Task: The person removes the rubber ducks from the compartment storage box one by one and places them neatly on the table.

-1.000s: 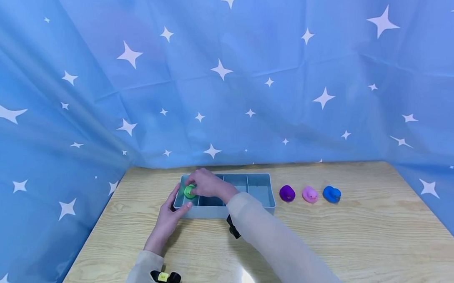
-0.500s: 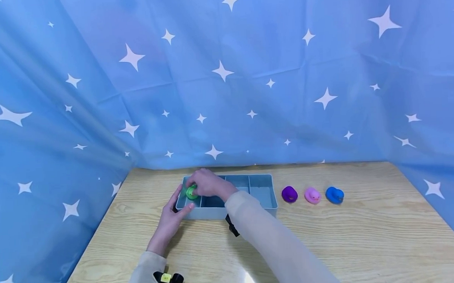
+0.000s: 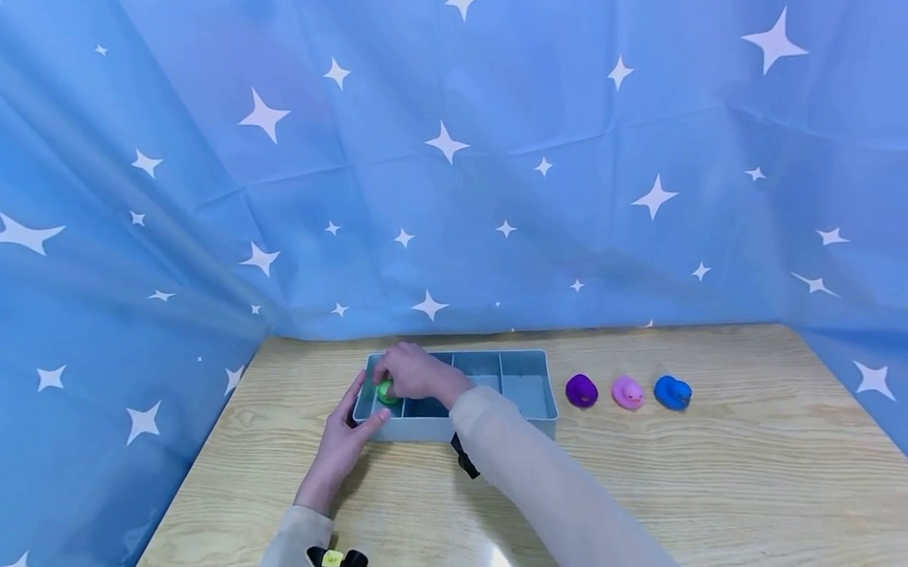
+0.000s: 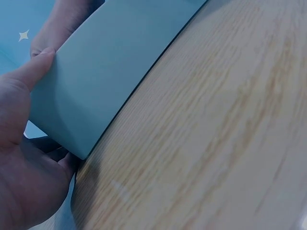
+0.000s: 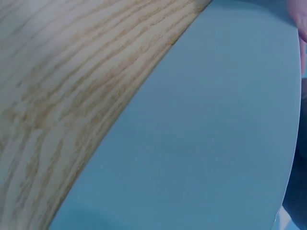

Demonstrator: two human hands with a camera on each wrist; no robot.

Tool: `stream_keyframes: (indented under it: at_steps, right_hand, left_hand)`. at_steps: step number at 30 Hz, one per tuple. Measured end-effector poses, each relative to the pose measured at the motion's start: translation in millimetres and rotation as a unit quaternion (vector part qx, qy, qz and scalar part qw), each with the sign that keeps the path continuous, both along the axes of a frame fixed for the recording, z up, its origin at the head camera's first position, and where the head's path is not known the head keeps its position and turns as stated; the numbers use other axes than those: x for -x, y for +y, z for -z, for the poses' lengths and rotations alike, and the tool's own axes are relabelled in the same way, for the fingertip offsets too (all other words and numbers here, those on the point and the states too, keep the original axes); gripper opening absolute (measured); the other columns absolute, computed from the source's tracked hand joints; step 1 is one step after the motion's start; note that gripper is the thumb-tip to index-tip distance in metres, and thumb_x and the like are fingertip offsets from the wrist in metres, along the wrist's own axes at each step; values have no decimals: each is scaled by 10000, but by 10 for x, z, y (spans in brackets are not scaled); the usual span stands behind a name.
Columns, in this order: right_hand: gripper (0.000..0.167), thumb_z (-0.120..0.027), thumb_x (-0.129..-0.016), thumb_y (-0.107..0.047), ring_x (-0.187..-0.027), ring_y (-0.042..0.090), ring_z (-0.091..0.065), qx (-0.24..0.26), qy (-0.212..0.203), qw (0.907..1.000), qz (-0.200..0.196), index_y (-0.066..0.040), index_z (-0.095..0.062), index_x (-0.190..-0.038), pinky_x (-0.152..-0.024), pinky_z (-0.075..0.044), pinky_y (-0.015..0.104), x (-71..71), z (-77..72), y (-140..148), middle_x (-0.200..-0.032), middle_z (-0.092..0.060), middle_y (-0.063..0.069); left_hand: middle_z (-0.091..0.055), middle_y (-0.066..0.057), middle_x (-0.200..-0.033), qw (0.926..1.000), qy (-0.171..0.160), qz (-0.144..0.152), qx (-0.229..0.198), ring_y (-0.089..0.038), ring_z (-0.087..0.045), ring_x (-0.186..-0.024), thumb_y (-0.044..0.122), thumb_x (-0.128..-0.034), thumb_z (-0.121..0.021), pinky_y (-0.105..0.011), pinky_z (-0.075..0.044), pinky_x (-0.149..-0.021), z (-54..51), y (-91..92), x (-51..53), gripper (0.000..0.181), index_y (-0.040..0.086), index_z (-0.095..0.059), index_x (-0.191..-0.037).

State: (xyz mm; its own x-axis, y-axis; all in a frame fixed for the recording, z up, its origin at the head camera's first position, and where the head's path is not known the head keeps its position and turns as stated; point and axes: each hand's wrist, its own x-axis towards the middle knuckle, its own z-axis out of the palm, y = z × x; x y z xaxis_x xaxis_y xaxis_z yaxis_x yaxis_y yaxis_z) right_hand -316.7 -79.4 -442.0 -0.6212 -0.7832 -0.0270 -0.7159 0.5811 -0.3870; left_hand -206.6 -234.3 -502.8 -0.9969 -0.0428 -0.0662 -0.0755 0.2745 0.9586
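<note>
A grey-blue divided box (image 3: 429, 429) lies lengthwise on the table. At its left end, my left hand (image 3: 339, 439) grips the corner, thumb on the front wall and fingers around the left side. The left wrist view shows this thumb (image 4: 41, 64) against the box's outer wall (image 4: 110, 67). My right hand (image 3: 415, 372) reaches across the box and pinches a small green rubber duck (image 3: 385, 393) inside the leftmost compartment, partly hiding it. In the right wrist view the box's wall (image 5: 201, 129) fills most of the picture; the duck is out of sight there.
To the right of the box a purple duck (image 3: 581, 391), a pink duck (image 3: 627, 392) and a blue duck (image 3: 672, 392) stand in a row on the wooden table (image 3: 731, 474). A blue curtain with white stars (image 3: 543, 255) hangs behind and at the sides.
The right hand has lowered the green duck slightly within the leftmost compartment, and less of the duck shows. The left hand keeps its grip on the box. The head view has shifted a little.
</note>
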Motion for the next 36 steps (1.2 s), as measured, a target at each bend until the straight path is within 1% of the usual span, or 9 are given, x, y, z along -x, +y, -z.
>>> stream_keyframes:
  at_steps: [3, 6, 10, 14, 18, 22, 26, 29, 36]
  right_hand:
    - [247, -782, -908, -72, -875, 80, -646, 153, -95, 9998, 49, -98, -785, -1154, -782, -534, 197, -6, 7, 8, -1046, -752, -10]
    - [252, -779, -900, -49, -840, 69, -630, 438, -361, 9982, 172, -80, -779, -1151, -738, -526, 181, -20, 4, 27, -1016, -742, -18]
    - [213, -786, -884, -34, -789, 70, -604, 839, -647, 9937, 374, -77, -789, -1093, -688, -516, 173, -51, 3, 54, -942, -716, -45]
    - [173, -802, -875, -49, -791, 44, -615, 1054, -786, 9904, 434, -93, -796, -1042, -703, -522, 165, -71, -2, 78, -909, -706, -69]
    - [167, -811, -874, -66, -798, 27, -635, 1240, -1002, 9865, 368, -94, -796, -1038, -720, -535, 167, -88, -1, 115, -896, -714, -73]
    - [184, -812, -874, -64, -813, 38, -647, 1595, -1261, 9782, 409, -86, -796, -1055, -730, -548, 181, -104, -2, 174, -911, -719, -66]
    - [189, -822, -867, -67, -823, 55, -658, 1995, -1535, 9656, 656, -85, -795, -1053, -734, -563, 203, -101, 0, 245, -923, -720, -60]
    - [179, -825, -870, -76, -824, 67, -668, 2190, -1653, 9583, 799, -91, -796, -1045, -732, -572, 217, -94, 5, 287, -934, -728, -50]
    - [187, -815, -881, -72, -841, 81, -677, 2468, -1754, 9492, 861, -89, -796, -1066, -747, -580, 229, -119, -43, 326, -995, -730, -36]
  left_hand:
    - [-183, -159, -1690, 10000, -65, -17, 36, -407, -185, -1528, 325, -993, -698, -582, -220, -1201, 0, -1, 4, 807, 270, -235, -1652]
    - [-172, -158, -1694, 10000, -81, -4, 49, -413, -176, -1530, 333, -995, -695, -585, -216, -1200, -3, 2, 6, 809, 273, -228, -1653]
    - [-176, -161, -1692, 10000, -67, 5, 44, -414, -182, -1529, 344, -993, -696, -583, -219, -1199, 6, 2, -2, 815, 266, -226, -1654]
    - [-193, -158, -1688, 10000, -20, 22, 20, -404, -206, -1524, 379, -982, -705, -571, -234, -1198, 7, 0, -5, 827, 270, -232, -1652]
    - [-220, -159, -1680, 10000, 38, 49, -74, -390, -244, -1514, 386, -974, -714, -550, -261, -1196, 7, 3, -4, 834, 262, -242, -1650]
    - [-224, -153, -1679, 10000, 24, 50, -49, -388, -242, -1516, 413, -969, -713, -560, -255, -1196, 1, 10, -6, 841, 272, -240, -1650]
    - [-197, -144, -1690, 10000, -53, 26, 56, -393, -188, -1534, 435, -972, -703, -583, -209, -1204, -10, 16, -6, 843, 291, -226, -1652]
    - [-181, -145, -1694, 9999, -86, 7, 88, -391, -156, -1542, 404, -983, -698, -588, -181, -1210, -5, 11, -1, 830, 287, -221, -1653]
    - [-186, -161, -1689, 9999, -64, 19, 84, -397, -187, -1532, 393, -983, -701, -577, -209, -1206, 9, 3, 4, 830, 272, -225, -1653]
